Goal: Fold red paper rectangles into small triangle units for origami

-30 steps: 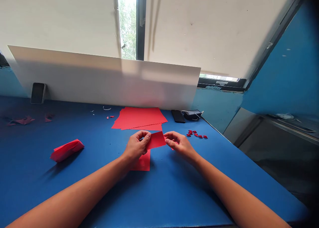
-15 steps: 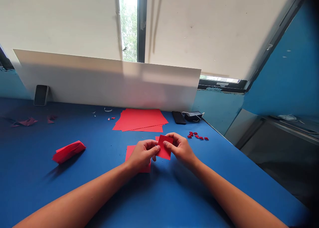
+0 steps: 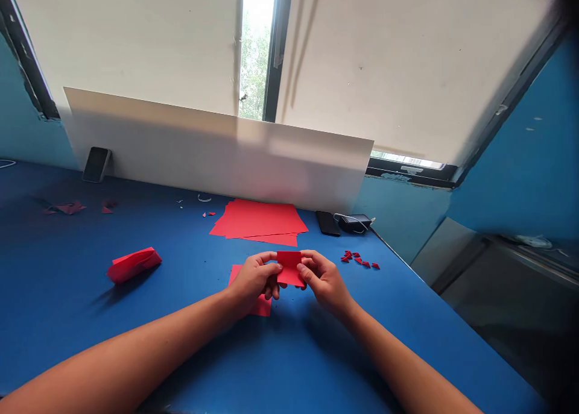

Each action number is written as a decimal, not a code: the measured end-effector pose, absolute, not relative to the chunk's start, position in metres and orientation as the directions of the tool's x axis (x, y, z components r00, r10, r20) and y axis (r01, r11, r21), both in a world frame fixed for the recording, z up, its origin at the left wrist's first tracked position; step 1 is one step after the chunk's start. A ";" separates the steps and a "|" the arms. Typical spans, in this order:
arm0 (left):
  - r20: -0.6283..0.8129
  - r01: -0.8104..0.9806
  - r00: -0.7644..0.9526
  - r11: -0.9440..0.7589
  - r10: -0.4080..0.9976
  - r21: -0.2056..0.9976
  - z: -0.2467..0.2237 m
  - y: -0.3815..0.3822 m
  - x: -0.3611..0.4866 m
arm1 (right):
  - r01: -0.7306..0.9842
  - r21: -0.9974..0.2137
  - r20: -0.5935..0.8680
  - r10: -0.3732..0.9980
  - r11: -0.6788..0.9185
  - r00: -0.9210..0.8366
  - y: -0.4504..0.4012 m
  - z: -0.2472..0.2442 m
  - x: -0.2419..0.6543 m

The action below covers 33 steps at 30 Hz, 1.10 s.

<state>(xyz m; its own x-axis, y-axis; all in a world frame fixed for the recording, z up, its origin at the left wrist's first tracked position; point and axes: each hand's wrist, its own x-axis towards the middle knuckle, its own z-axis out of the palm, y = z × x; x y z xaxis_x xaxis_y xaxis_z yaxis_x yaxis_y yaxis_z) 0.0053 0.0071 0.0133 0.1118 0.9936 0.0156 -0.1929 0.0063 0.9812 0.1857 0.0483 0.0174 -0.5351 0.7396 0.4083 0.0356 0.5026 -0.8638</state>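
A small red paper piece (image 3: 290,269) is held up between both hands above the blue table. My left hand (image 3: 257,275) pinches its left edge, thumb in front and fingers behind. On the right edge, my right hand (image 3: 324,276) grips it the same way. Beneath my left hand lies a red paper square (image 3: 261,307), partly covered by the hand. Beyond the hands is a stack of larger red sheets (image 3: 260,219). Several tiny folded red pieces (image 3: 357,260) lie to the right of my right hand.
A folded red paper bundle (image 3: 134,264) lies on the blue table (image 3: 190,354) at the left. A phone (image 3: 96,164) leans against the white board (image 3: 217,149). Near the right edge are a dark phone (image 3: 327,223) and a black device with a cable (image 3: 354,223). Red scraps (image 3: 67,208) lie far left.
The held red paper has turned from tilted to nearly level and looks shorter. Both hands are now at its side edges. The camera view has tilted and shifted slightly.
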 end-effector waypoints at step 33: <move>0.105 -0.182 0.121 -0.082 0.987 0.980 0.016 0.002 0.008 | 0.179 -0.614 0.636 0.617 0.768 -0.464 0.047 0.023 0.191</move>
<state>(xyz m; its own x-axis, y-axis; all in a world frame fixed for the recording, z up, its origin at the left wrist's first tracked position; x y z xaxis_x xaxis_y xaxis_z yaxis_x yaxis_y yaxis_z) 0.0080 0.0021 0.0160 0.1213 0.9870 0.1053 -0.1822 -0.0821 0.9798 0.1907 0.0475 0.0234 -0.4644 0.6167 0.6356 0.1792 0.7683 -0.6145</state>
